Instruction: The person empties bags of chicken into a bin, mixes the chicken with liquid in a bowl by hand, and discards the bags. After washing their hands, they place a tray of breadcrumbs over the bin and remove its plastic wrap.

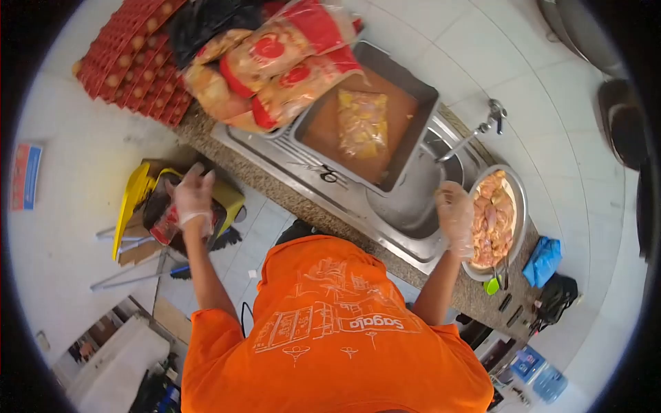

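Observation:
My left hand (191, 198), in a clear plastic glove, hangs over an open yellow bin (231, 199) with its fingers apart and nothing visible in them. Inside the bin is red and clear plastic packaging (165, 226). At the sink (406, 213), my gloved right hand (454, 215) has curled fingers; whether they grip something small is hard to make out. Beside it, a round metal bowl (521, 206) holds raw chicken pieces (493, 217). A grey tub (413, 148) of reddish liquid rests across the sink, with a clear bag of chicken pieces (363, 124) in it.
Red-printed bags of chicken (275, 62) are heaped beside the tub. Stacked red egg trays (134, 62) stand at the counter's far left. Black-handled scissors (329, 176) lie on the drainboard. A tap (492, 120) reaches over the sink. A blue packet (542, 261) lies near the bowl.

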`<state>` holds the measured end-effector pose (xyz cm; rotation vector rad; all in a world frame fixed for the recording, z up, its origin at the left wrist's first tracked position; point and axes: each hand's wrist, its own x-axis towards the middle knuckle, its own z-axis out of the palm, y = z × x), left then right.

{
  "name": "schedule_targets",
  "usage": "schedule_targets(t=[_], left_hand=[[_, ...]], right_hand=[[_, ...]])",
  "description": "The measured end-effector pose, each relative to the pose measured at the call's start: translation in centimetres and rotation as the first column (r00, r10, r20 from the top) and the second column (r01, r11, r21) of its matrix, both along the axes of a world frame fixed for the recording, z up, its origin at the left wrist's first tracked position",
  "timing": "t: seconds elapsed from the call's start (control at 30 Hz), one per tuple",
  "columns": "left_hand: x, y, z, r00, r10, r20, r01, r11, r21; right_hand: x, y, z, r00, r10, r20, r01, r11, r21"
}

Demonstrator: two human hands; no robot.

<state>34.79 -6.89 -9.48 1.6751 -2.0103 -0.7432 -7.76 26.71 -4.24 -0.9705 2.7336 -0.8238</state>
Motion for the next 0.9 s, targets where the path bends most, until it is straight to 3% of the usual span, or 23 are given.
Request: schedule_targets(t=[0.03,0.07,0.1,0.13,0.17,0.2,0.27,0.3,0.33,0.37,0.4,0.47,0.53,0.6,0.67,0.77,0.8,0.87,0.9], left_hand=[[-4.2,0.6,1.0,0.986,-0.11,-0.128,0.114,0.993,0.023],[-9.3,2.1,3.4,0.972,-0.108,-0.209,0.137,0.982,0.128],[-13.2,2.8,3.9,0.927,-0.328,-0.18,0.323,0.945,-0.062],[-17.6,4.2,6.0,0.865,-0.462,-0.196,0.472,0.882,0.004],[-20.9,5.1,5.1,0.765,-0.617,-0.185,0.607,0.787,-0.116],[-24.3,5.9,4.8,0.692,-0.712,-0.115,0.718,0.696,0.01],[-29.0,7.9,0.4,0.583,-0.811,0.054,0.808,0.585,0.064],[-30.4,8.6,-1.4,0.565,-0.823,0.06,0.821,0.568,0.059],[-31.7,9.2,-2.9,0.538,-0.822,0.186,0.825,0.558,0.085],[-32.8,9.4,-3.8,0.499,-0.809,0.31,0.827,0.552,0.11],[-33.8,9.2,-4.1,0.482,-0.816,0.319,0.837,0.537,0.107],[-34.9,8.6,-4.6,0.041,-0.919,0.393,0.936,0.173,0.307],[-34.9,9.0,-4.6,0.031,-0.935,0.354,0.942,0.146,0.302],[-34.8,9.3,-4.3,0.022,-0.951,0.308,0.943,0.122,0.31],[-35.5,9.3,-3.6,-0.022,-0.978,0.206,0.746,0.121,0.654],[-36.1,9.7,-2.7,-0.108,-0.943,0.313,0.777,0.117,0.618],[-36.2,9.7,-4.3,-0.104,-0.943,0.317,0.773,0.124,0.622],[-36.6,9.8,-9.0,-0.169,-0.869,0.465,0.903,0.053,0.427],[-36.8,10.5,-7.5,-0.169,-0.867,0.468,0.903,0.055,0.427]], right_hand=[[0.7,0.1,-0.4,1.0,-0.016,-0.006,0.016,1.0,-0.005],[1.5,0.1,-0.9,0.998,-0.023,0.056,0.023,1.0,-0.006],[2.1,-0.1,-1.5,0.992,-0.026,0.123,0.028,1.0,-0.009],[2.4,-0.3,-2.5,0.991,-0.037,0.129,0.04,0.999,-0.019],[2.8,-0.5,-3.7,0.972,-0.049,0.228,0.066,0.996,-0.065],[3.1,-0.7,-5.0,0.944,-0.059,0.326,0.099,0.989,-0.108],[3.9,-1.6,-8.4,0.9,-0.186,0.395,0.201,0.98,0.002],[4.2,-2.4,-8.2,0.949,-0.109,0.295,0.106,0.994,0.027],[4.6,-3.3,-8.0,0.98,-0.027,0.195,0.015,0.998,0.064],[4.8,-4.5,-8.2,0.976,-0.022,0.216,-0.004,0.993,0.12],[5.0,-5.5,-8.5,0.971,-0.016,0.239,-0.027,0.984,0.174],[6.2,-6.3,-8.6,0.973,-0.007,0.229,-0.035,0.983,0.182],[6.3,-6.4,-8.6,0.976,0.014,0.218,-0.056,0.98,0.189],[6.9,-6.2,-8.6,0.995,0.056,0.084,-0.062,0.995,0.078],[6.8,-6.1,-8.4,0.997,0.058,0.045,-0.061,0.997,0.057],[6.7,-6.4,-9.1,0.999,0.043,-0.003,-0.043,0.999,0.032],[6.9,-6.5,-9.4,1.0,0.015,-0.001,-0.015,0.999,0.03],[7.0,-6.4,-9.5,0.999,0.032,0.001,-0.032,0.999,0.027],[6.9,-6.3,-9.5,0.999,0.041,-0.008,-0.04,0.999,0.028]])
